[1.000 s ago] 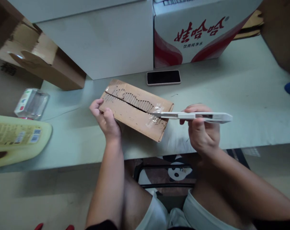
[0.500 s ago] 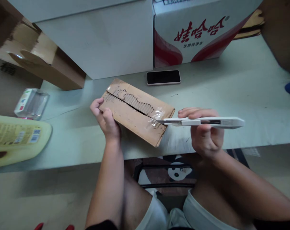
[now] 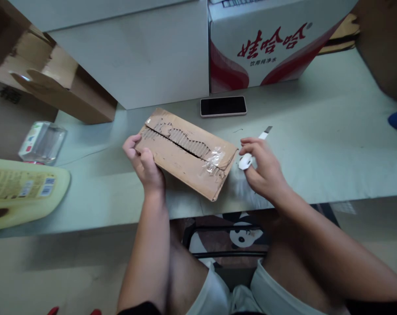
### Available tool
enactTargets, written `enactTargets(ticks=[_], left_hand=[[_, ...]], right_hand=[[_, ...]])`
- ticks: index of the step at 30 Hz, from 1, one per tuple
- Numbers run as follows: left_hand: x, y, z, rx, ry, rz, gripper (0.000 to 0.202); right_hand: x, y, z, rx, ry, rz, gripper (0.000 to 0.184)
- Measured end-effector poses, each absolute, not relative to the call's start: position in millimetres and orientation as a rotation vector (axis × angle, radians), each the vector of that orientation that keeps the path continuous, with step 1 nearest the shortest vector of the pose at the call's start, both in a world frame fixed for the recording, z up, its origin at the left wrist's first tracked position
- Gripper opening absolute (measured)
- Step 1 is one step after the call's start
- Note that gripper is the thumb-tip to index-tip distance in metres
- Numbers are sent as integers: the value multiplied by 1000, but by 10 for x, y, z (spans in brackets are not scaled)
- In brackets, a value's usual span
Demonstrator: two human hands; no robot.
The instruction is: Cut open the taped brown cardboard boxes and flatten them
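A brown cardboard box (image 3: 181, 162) is held tilted above the pale green tabletop, its top scuffed and torn, with a dark seam along its length and clear tape at both ends. My left hand (image 3: 147, 168) grips the box at its left end, thumb on top. Just beyond the box's right end, my right hand (image 3: 264, 168) is closed around a white utility knife (image 3: 245, 162). The knife's blade points up and to the right, away from the box, and my fingers cover the middle of its handle.
A phone (image 3: 223, 106) lies behind the box, before a white carton (image 3: 165, 61) and a red-and-white water carton (image 3: 260, 52). On the left are a yellow bottle (image 3: 24, 192), a clear bottle (image 3: 43, 142) and a brown cardboard carton (image 3: 89, 98). The table's front edge runs below my hands.
My right hand has drawn the knife away from the box's taped right end and turned it, so the blade now points away. The left hand and box have hardly moved.
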State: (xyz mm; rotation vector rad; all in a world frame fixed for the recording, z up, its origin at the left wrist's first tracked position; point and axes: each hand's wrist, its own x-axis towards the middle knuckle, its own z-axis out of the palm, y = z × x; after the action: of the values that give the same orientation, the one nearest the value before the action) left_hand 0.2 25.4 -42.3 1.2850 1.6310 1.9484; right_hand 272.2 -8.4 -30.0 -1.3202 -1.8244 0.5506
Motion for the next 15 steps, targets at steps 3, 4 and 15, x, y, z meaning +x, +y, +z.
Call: enactTargets(ticks=[3, 4, 15], left_hand=[[-11, 259, -437, 1293, 1620, 1955, 39], [-16, 258, -442, 1298, 1621, 1952, 38], [-104, 216, -336, 1000, 1546, 2008, 24]], right_hand=[[2716, -34, -445, -1488, -2078, 571, 25], [2710, -29, -480, -1523, -2141, 552, 27], [2591, -132, -604, -1838, -2210, 249, 34]])
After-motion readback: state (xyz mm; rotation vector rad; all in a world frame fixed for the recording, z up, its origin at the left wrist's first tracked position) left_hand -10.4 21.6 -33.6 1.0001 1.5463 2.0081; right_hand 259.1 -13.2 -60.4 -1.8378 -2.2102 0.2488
